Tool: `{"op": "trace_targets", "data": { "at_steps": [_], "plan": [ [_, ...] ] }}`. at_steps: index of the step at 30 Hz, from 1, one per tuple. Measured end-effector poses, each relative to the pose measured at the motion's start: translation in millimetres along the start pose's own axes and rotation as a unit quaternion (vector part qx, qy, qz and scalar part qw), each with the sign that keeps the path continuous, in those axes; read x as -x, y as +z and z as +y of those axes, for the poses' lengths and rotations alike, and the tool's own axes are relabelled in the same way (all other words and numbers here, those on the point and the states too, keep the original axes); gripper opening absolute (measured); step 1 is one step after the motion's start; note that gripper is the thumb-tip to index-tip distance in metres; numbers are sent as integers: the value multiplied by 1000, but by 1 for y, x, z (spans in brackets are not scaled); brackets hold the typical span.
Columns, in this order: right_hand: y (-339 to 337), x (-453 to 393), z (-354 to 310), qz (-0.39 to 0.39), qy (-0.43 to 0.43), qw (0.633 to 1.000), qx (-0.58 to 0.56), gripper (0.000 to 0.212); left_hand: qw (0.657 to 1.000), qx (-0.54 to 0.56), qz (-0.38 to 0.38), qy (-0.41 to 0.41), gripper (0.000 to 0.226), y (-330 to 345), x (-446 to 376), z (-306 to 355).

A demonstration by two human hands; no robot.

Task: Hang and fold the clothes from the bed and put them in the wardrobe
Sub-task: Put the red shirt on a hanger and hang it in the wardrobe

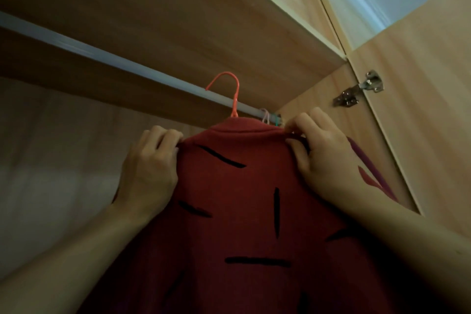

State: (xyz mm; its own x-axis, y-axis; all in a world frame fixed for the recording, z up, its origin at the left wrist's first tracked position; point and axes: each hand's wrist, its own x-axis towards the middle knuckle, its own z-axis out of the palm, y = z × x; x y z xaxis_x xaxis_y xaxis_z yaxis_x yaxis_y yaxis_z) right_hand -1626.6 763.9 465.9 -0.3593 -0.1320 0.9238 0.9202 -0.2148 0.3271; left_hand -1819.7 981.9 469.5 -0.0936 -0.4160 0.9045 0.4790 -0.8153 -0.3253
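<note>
A red garment (pixel 237 211) with black dash marks hangs from an orange hanger (pixel 233 94), whose hook sits over the pale wardrobe rail (pixel 102 56). My left hand (pixel 147 171) pinches the garment's left shoulder. My right hand (pixel 323 158) pinches its right shoulder near the collar. The hanger's arms are hidden under the fabric.
I look up inside a wooden wardrobe. A shelf (pixel 204 20) runs above the rail. Pink and green hanger hooks (pixel 270 118) sit at the rail's right end. A purple garment (pixel 369 160) shows behind my right hand. The open door (pixel 420 109) with a metal hinge (pixel 367 86) stands at right.
</note>
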Motion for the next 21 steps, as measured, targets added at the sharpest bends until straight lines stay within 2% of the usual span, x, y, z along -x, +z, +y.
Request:
{"op": "trace_targets", "data": {
  "at_steps": [7,11,21],
  "plan": [
    [64,-48,46,3,-12,1000,28,5,1000,-1,-3,-13,11,73,-40,-39],
    [93,-70,67,14,-17,998,52,10,1000,-22,-1,-16,15,101,-63,-54],
    [154,-89,86,-15,-9,997,76,9,997,-77,-23,0,26,166,-72,-109]
  ]
}}
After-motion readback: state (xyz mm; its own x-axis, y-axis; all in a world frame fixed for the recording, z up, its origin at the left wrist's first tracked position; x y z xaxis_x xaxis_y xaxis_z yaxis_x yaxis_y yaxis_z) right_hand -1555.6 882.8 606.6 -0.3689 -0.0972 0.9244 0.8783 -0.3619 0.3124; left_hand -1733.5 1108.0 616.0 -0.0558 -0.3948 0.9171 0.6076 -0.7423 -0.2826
